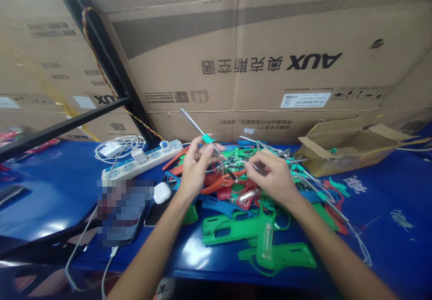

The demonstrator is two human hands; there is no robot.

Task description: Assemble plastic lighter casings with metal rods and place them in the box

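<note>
My left hand is closed on a thin metal lighter tube with a green plastic collar. The tube tilts up to the left. My right hand has its fingers pinched together near white wires that run between the hands. What sits in its fingertips is too small to make out. Below both hands lies a heap of plastic lighter shells: a red shell, a blue shell and a green shell. A clear fuel tank rests on a green shell nearer the front edge.
An open cardboard box stands at the right. More wired tubes lie beside my right hand. On the left are a power strip, coiled white cable, a phone and a white earbud case. Large cartons wall the back.
</note>
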